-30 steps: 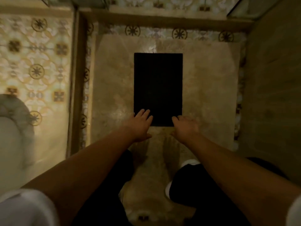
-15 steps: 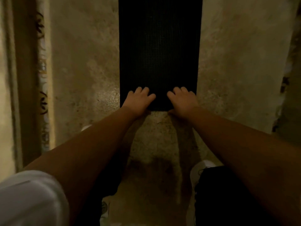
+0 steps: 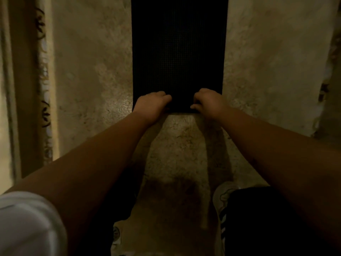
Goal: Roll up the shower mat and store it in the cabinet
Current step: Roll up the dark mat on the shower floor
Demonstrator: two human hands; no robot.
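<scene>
A black shower mat (image 3: 178, 52) with a fine grid texture lies flat on the beige stone floor, running from the top edge of the view down to the middle. My left hand (image 3: 152, 105) grips the mat's near left corner with curled fingers. My right hand (image 3: 207, 103) grips the near right corner the same way. The near edge of the mat sits between my two hands. No cabinet is in view.
Beige mottled floor (image 3: 88, 71) lies on both sides of the mat. A raised curb with a dark patterned tile strip (image 3: 43, 80) runs down the left. My dark-clothed knees and a white shoe (image 3: 224, 195) are at the bottom.
I have leaned in closer to the mat. My fingers, flat on its near edge half a second ago, are now curled around that edge.
</scene>
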